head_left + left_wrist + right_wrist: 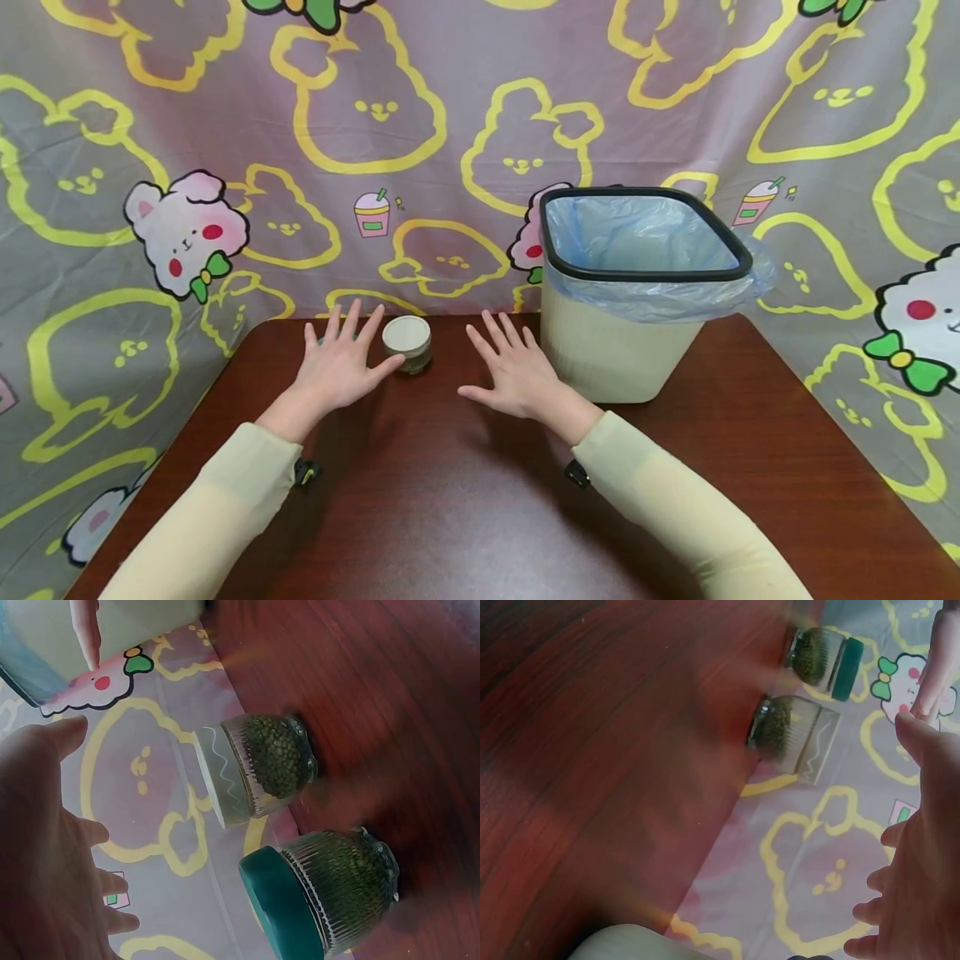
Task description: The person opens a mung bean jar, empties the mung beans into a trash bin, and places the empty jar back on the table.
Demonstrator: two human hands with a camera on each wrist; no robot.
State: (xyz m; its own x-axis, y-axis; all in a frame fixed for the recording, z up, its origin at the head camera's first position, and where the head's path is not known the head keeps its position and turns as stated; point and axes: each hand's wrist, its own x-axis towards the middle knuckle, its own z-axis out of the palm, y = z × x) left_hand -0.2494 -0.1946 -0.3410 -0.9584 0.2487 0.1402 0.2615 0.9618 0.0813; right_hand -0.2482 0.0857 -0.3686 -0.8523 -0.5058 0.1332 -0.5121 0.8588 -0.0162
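Note:
My left hand [335,364] is held palm down with its fingers spread, above the far left of the table, and holds nothing. Just right of its thumb in the head view stands a glass jar with a white lid [407,335]. The left wrist view shows green grains or beans [276,757] inside it. A second jar with a teal lid [341,881] also contains green grains; in the head view the left hand hides most of it. My right hand [517,375], fingers spread and holding nothing, hovers between the white-lidded jar and a bin.
The cream waste bin [615,354] stands at the back right, with a black rim and a bluish plastic bag [630,229] lining it. Behind the dark wooden table [450,500] hangs a patterned cloth [480,125] with yellow-outlined cartoon figures.

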